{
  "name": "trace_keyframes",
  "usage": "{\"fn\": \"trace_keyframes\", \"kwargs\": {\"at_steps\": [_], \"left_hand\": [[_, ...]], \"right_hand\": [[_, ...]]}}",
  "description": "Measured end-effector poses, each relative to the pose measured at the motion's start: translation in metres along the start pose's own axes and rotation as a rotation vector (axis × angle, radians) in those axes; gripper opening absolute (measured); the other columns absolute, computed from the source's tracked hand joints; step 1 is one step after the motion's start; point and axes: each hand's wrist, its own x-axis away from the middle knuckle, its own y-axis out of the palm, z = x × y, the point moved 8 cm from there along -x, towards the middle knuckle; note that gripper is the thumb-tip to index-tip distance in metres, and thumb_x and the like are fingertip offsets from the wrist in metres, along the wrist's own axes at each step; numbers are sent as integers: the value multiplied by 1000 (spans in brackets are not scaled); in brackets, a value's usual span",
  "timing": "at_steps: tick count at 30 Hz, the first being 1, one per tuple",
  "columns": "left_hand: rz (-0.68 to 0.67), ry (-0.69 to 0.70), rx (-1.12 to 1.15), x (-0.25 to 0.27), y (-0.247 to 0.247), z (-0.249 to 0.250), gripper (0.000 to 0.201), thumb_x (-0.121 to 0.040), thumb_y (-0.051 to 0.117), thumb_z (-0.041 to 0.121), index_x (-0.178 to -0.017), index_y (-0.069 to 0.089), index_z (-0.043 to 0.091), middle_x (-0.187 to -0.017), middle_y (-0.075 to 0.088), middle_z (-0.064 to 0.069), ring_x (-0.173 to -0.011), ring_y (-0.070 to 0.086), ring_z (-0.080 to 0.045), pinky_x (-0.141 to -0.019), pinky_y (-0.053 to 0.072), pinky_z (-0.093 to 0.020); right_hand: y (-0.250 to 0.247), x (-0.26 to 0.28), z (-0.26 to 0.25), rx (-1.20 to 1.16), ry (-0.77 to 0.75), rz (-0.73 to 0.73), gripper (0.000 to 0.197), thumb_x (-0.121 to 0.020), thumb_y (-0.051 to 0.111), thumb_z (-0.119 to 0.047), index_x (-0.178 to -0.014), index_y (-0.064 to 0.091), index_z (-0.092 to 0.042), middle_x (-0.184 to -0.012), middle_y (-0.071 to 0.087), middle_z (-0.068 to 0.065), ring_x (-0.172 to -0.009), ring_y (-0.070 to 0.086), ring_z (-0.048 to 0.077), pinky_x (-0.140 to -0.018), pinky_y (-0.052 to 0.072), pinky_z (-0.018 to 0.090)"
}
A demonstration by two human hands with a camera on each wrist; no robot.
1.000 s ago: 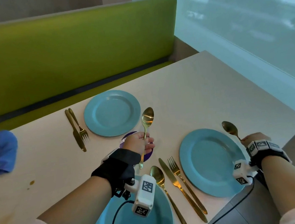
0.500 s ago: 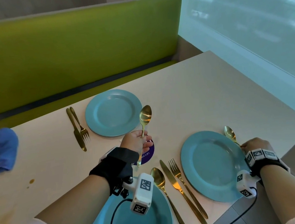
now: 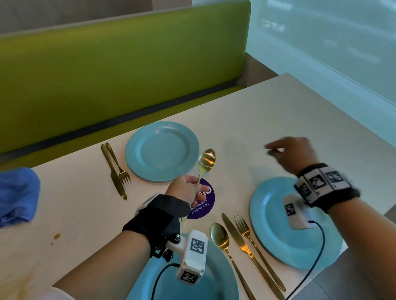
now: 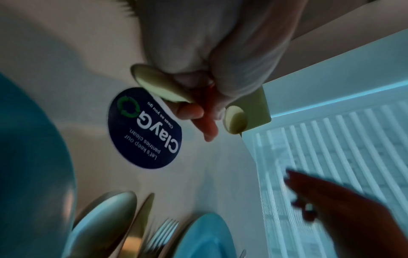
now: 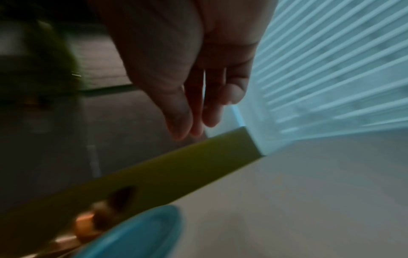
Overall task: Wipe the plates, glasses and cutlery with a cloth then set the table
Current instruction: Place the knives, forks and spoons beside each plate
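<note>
While left hand (image 3: 185, 188) grips spoon (image 3: 206, 161) (upright), right hand (image 3: 292, 153) apart

Left hand (image 3: 186, 188) fingers curled; right hand (image 3: 292, 154) raised, fingers relaxed.

The left grip (image 3: 187, 191) pinches a gold spoon (image 3: 206, 161), bowl up toward 1 o'clock, above a purple sticker (image 3: 205, 205) on the desk (image 3: 275, 115). At 3 o'clock the right grip (image 3: 292, 153) hovers blurred, fingers loose, beyond a blue plate (image 3: 277, 234).
</note>
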Motion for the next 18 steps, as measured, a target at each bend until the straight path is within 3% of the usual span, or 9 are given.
{"fn": "trace_keyframes", "kwargs": {"at_steps": [3,5,8,11,14,16,18], "left_hand": [[-25,8,-129,0,-5,2,46,-85,63,8,-127,46,8,-79,63,-7,-47,51,-6,-48,37,-20],[-39,24,-214,2,-11,4,47,-82,63,6,-126,46,9,-77,66,-7,-48,52,-10,-49,37,-20],[-32,43,-273,5,-26,8,38,-86,57,8,-117,36,13,-87,70,-11,-52,51,-16,-44,37,-18],[-31,50,-383,8,-42,6,52,-84,61,12,-126,31,13,-81,68,-11,-57,54,-18,-45,36,-21],[-52,44,-411,9,-51,0,49,-81,63,8,-116,30,17,-88,69,-15,-63,57,-22,-47,35,-22],[-50,42,-410,9,-55,-2,44,-81,58,5,-116,32,12,-94,71,-18,-69,58,-25,-47,36,-24],[-38,37,-412,7,-60,-5,51,-82,57,5,-127,33,5,-99,72,-18,-72,61,-25,-49,37,-24]], "right_hand": [[32,19,-103,55,-383,-155,23,-86,59,-17,-104,71,-24,-108,69,1,-100,62,23,-87,49,34],[62,36,-144,164,-520,-306,25,-88,56,-20,-107,69,-27,-112,67,-2,-104,60,21,-88,49,35],[94,49,-169,313,-583,-434,25,-90,53,-26,-111,67,-29,-112,66,0,-106,58,22,-83,47,32],[104,53,-181,293,-615,-466,24,-89,53,-25,-105,69,-33,-105,68,-2,-101,59,21,-76,44,29],[111,58,-193,289,-667,-499,22,-87,55,-26,-100,71,-34,-99,70,-4,-95,60,18,-72,44,27],[115,59,-199,281,-667,-515,22,-86,55,-25,-99,72,-32,-99,70,-3,-95,60,19,-76,49,31],[117,57,-205,267,-658,-528,22,-85,55,-22,-98,72,-29,-100,70,-2,-94,61,20,-78,50,33]]}}
